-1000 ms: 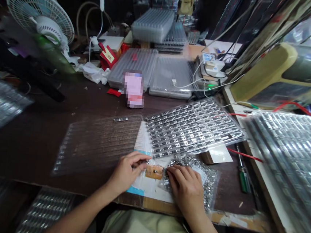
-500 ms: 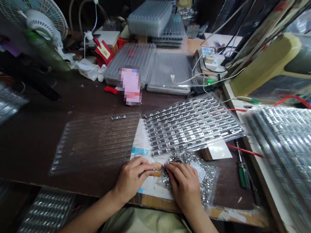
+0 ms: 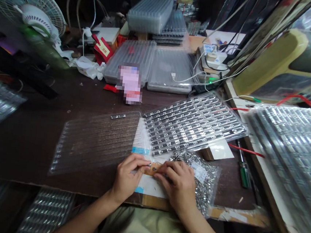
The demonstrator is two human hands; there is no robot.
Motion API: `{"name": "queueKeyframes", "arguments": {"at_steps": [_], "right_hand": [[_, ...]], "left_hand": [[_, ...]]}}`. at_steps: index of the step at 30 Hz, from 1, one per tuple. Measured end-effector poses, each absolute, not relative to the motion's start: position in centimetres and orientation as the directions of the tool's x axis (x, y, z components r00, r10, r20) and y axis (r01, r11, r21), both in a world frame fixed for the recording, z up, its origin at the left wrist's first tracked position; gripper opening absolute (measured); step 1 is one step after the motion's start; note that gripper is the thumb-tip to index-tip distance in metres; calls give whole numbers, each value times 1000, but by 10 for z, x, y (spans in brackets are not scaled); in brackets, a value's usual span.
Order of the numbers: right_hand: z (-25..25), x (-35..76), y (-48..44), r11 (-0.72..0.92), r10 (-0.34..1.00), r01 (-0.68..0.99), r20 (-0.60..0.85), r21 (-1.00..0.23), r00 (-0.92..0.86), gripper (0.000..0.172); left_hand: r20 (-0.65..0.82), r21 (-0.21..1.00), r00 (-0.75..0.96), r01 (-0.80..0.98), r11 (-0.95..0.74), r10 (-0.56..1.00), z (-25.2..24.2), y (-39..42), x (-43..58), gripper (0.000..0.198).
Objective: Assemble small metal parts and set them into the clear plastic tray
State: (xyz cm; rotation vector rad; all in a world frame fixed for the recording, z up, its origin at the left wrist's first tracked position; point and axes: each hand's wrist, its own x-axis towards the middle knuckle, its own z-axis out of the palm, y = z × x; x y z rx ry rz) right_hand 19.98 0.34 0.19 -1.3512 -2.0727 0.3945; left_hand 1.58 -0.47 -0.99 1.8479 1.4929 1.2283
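Over 1 tan pad point(image 3: 153, 169) | 2 hands point(image 3: 127, 177) point(image 3: 178, 182) close together, left pinching 1 metal part point(image 3: 149, 164) | right unclear

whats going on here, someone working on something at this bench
A person at a dark wooden workbench pinches a small metal part in their left hand. Their right hand rests by a small tan pad, near a clear bag of silver metal parts. A clear plastic tray of metal connectors lies beyond.
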Motion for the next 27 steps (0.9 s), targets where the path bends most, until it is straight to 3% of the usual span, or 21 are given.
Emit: {"name": "queueKeyframes", "arguments": {"at_steps": [3,8,13,20,23,27], "right_hand": [[-2,188,4,433,896,744,335,-509,-292,5],[-4,187,6,436,896,765,305,-475,-322,13],[-3,206,7,482,867,816,312,-319,-389,21],[0,212,6,570,811,802,278,-178,-514,11],[-3,211,7,581,801,783,323,-220,-504,10],[-9,213,7,554,821,738,400,-385,-408,8]], "left_hand": [[345,812,-53,518,-270,937,-9,-4,10,7],[327,822,-33,503,-267,945,-11,-3,10,8],[314,834,-31,486,-260,949,-13,-2,12,7],[247,843,-3,494,-213,969,-6,3,15,7],[280,809,78,517,-279,957,-1,5,21,8],[324,749,235,527,-400,916,-2,5,31,10]]}}
